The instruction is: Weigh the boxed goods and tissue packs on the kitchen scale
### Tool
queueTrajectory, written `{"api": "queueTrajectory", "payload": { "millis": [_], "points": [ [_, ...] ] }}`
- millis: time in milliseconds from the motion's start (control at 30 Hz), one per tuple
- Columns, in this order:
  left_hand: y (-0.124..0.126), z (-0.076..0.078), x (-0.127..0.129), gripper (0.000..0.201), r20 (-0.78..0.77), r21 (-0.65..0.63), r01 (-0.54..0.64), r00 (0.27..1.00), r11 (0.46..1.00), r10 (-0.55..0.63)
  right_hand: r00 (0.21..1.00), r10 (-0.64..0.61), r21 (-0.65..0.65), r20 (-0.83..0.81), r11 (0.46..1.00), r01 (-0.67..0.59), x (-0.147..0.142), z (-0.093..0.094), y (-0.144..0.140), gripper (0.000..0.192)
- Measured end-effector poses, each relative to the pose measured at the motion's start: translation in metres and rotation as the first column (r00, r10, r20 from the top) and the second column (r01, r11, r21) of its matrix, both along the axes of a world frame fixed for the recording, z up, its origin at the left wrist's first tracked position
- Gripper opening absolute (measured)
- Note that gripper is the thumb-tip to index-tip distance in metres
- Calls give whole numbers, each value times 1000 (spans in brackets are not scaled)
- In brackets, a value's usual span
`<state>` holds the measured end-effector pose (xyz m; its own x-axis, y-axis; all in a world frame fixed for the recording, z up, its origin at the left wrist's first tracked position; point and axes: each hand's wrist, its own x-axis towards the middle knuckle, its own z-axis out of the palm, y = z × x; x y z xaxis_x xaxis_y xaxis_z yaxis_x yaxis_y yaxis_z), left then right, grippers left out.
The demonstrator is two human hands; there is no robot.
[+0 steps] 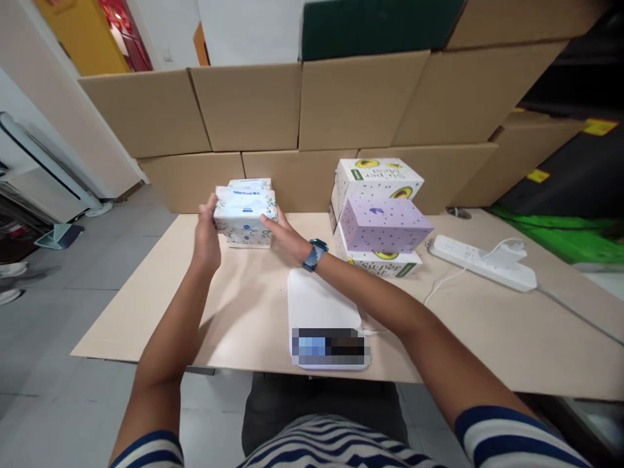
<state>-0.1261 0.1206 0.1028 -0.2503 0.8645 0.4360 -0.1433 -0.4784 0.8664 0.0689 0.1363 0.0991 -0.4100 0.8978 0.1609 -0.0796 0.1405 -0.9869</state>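
Note:
A white soft tissue pack with blue print is held between both hands at the far left of the table, on top of another like pack; a third pack shows behind it. My left hand presses its left end. My right hand, with a blue watch at the wrist, presses its right end. A white kitchen scale lies near the front edge, under my right forearm.
A stack of tissue boxes stands right of centre: an avocado-print box, a lilac box and another avocado-print box. A white power strip with cable lies at the right. Cardboard boxes wall off the back.

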Motion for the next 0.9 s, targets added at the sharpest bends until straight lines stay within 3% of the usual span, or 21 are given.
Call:
{"api": "queueTrajectory", "payload": {
  "millis": [133, 200, 267, 333, 400, 500, 567, 667, 767, 900],
  "points": [
    [-101, 2, 34, 71, -159, 94, 122, 982, 988, -106, 986, 161, 187, -41, 971, -150, 73, -5, -75, 114],
    [-135, -3, 57, 69, -175, 61, 231, 960, 971, -217, 983, 181, 163, 2, 970, -179, 115, -11, -107, 111],
    [-153, -16, 78, 68, -89, -1, 345, 935, 938, -344, 976, 207, 110, 63, 971, -212, 154, -21, -130, 109],
    [-158, -33, 97, 68, 89, -92, 430, 902, 898, -422, 963, 226, 54, 145, 970, -236, 183, -33, -144, 106],
    [-158, -49, 111, 69, 267, -195, 478, 866, 857, -422, 948, 222, 2, 227, 974, -228, 202, -46, -151, 104],
    [-154, -61, 123, 68, 374, -294, 511, 839, 808, -394, 959, 140, -18, 248, 990, -140, 212, -63, -155, 106],
    [-151, -65, 126, 68, 347, -323, 501, 852, 803, -392, 976, 22, -18, 216, 1000, -19, 211, -73, -156, 102],
    [-147, -72, 125, 74, 188, -324, 385, 921, 864, -340, 975, -116, -33, 191, 992, 125, 205, -85, -157, 96],
    [-145, -81, 127, 82, 74, -346, 294, 955, 891, -287, 974, -153, -30, 170, 987, 160, 199, -91, -158, 97],
    [-146, -85, 137, 85, 107, -377, 340, 940, 862, -324, 984, -136, 8, 116, 991, 136, 195, -93, -158, 93]
  ]
}}
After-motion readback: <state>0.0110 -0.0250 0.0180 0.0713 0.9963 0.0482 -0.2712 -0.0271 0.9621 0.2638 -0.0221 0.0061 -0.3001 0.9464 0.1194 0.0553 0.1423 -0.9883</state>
